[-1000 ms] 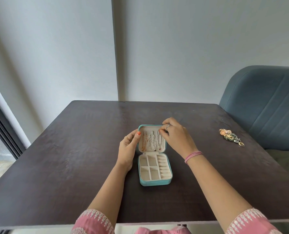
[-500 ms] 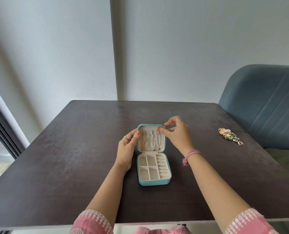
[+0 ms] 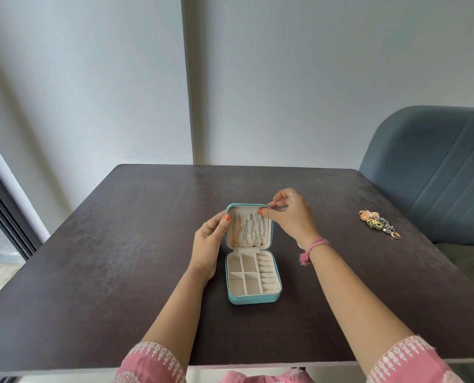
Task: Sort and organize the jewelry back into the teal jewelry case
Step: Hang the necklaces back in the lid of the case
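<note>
While unobstructed, jewelry pile far right.

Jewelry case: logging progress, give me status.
Left hand steadies the open lid. Right hand pinches at the chains hung inside. Case tray bare. Loose jewelry pile waits far right; nothing blocking.

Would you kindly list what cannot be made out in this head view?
- Head view: whether the right hand grips a chain in the teal jewelry case lid; fingertips cover it.
- Pieces in the loose jewelry pile: too small.
- Left hand palm: turned away.
</note>
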The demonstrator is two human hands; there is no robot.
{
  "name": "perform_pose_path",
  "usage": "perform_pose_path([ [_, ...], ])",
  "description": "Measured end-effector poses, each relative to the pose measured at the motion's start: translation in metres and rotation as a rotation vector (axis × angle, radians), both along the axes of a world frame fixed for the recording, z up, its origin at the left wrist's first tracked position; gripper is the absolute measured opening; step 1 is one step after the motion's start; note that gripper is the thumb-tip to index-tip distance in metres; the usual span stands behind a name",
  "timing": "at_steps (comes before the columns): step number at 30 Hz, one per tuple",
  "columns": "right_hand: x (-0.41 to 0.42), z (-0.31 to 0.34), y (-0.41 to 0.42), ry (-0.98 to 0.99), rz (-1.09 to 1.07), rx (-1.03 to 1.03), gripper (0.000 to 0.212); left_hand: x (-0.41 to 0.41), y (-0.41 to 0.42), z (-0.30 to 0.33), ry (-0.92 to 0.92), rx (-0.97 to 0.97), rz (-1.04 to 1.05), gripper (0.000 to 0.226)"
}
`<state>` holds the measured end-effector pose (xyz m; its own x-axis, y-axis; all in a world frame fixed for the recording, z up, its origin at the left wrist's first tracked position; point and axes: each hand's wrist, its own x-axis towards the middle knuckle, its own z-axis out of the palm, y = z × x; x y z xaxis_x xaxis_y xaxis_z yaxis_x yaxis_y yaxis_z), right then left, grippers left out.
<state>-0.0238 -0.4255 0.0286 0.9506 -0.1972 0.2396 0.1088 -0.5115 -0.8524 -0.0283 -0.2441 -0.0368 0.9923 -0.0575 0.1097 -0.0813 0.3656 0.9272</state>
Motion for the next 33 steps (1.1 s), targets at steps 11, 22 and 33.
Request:
perform_pose_path([
  [11,0.002,0.005,0.005,0.188,0.105,0.421,0.03,-0.003,0.0,0.004,0.005,-0.007,0.003,0.026],
  [22,-0.016,-0.018,0.006,0.164,0.131,0.565,0.031,-0.004,0.001,0.005,0.015,0.008,0.026,0.027],
  [33,-0.069,-0.064,0.023,0.129,0.042,0.678,0.044,-0.024,-0.011,0.003,0.089,0.088,0.106,0.048],
])
